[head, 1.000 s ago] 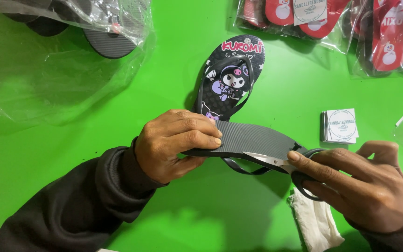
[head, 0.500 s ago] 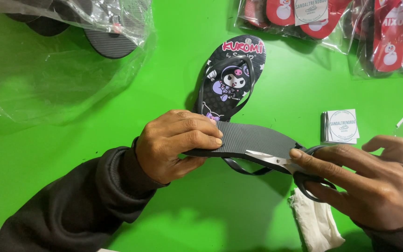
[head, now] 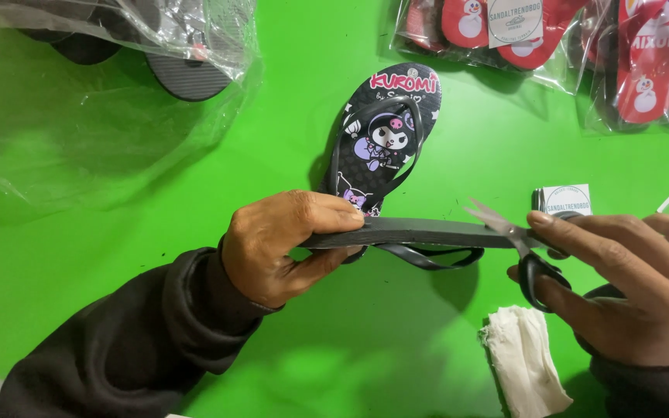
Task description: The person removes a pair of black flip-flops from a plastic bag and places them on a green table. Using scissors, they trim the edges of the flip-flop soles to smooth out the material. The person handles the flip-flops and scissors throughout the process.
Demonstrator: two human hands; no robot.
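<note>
Green covers the whole tabletop (head: 118, 310), and against it the head camera shows two hands working on a black flip-flop (head: 427, 232) held edge-on and level above the surface, sole up and strap hanging below. Held flat like this, its thin edge faces the scissors and its strap (head: 427, 259) droops clear of them, which seems to be why it is kept sideways in the air, not laid down.

At the heel end, the left hand (head: 284, 248) is clamped on the flip-flop, fingers curled over the top and thumb pressed up from beneath, a firm pinch that keeps the sole steady. At the other end, the right hand (head: 629, 290) grips a pair of scissors (head: 516, 248), fingers through the dark loops. The blades are parted and sit at the toe end of the sole, touching or just beside its edge; which of the two I cannot tell.

Behind the held flip-flop lies its mate (head: 389, 135), flat on the table with a printed cartoon figure facing up, apparently set aside within easy reach. A crumpled white cloth (head: 524, 364) rests just under the right hand. A small stack of white labels (head: 565, 200) sits beyond the scissors. Clear bags of red flip-flops (head: 505, 31) line the far edge, and a loose plastic bag (head: 102, 93) with dark flip-flops lies at far left.
</note>
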